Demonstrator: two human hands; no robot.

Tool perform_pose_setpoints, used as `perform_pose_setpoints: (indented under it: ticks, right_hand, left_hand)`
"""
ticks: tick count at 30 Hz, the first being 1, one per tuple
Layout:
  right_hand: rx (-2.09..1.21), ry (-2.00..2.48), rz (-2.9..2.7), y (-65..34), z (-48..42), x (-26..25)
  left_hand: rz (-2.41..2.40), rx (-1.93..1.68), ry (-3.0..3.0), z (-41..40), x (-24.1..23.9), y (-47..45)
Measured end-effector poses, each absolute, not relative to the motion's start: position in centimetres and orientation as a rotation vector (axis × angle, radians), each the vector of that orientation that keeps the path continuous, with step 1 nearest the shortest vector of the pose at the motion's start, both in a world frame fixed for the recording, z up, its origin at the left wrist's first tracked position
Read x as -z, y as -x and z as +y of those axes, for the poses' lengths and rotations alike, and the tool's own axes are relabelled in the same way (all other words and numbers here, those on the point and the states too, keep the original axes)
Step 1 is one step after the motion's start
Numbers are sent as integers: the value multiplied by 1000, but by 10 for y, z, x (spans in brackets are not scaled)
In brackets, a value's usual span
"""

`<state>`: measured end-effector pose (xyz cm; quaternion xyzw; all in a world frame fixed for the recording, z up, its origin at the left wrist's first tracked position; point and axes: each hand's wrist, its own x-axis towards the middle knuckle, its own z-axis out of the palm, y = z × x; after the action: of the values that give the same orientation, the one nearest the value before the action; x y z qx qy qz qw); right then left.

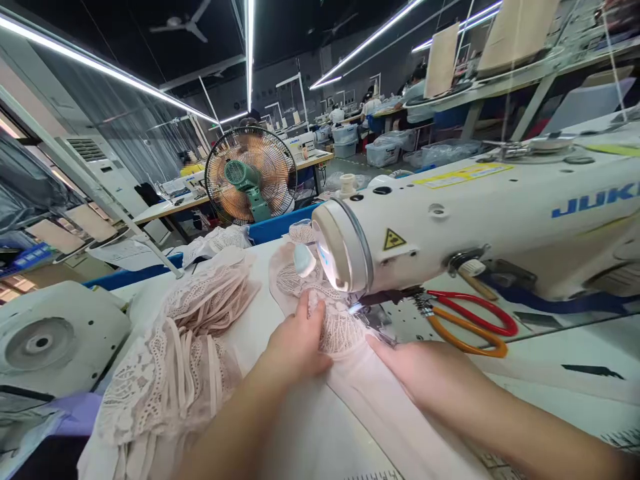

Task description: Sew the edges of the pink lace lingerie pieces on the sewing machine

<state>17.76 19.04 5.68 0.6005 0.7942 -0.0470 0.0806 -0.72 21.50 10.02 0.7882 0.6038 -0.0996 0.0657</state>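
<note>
A pale pink lace garment piece [343, 333] lies under the head of a white sewing machine [400, 233], and its plain fabric part runs down toward me. My left hand [297, 343] rests on the lace just left of the needle area, fingers stretched out and thumb apart. At the right edge of the lace, my right hand [425, 370] grips the fabric, with most of its fingers hidden. The machine's head hides the needle. Scissors with red and orange handles [467, 323] lie on the machine bed, right of the needle area.
Left of my hands, a heap of pink lace pieces [185, 347] covers part of the table. A white machine part [60, 333] stands at the far left. Beyond the table are a large fan [250, 175], plastic bins [383, 152] and people at other machines.
</note>
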Motion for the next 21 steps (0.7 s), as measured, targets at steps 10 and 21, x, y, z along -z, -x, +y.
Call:
perform_pose_setpoints:
  ticks: [10,21]
  right_hand:
    - [23,-1735,2362,-172,190,-45]
    - [35,-1736,2382,-177,190,-43]
  left_hand:
    - [1798,122,-2384,228,-95,16]
    - [1826,-45,-2351,241,-89,23]
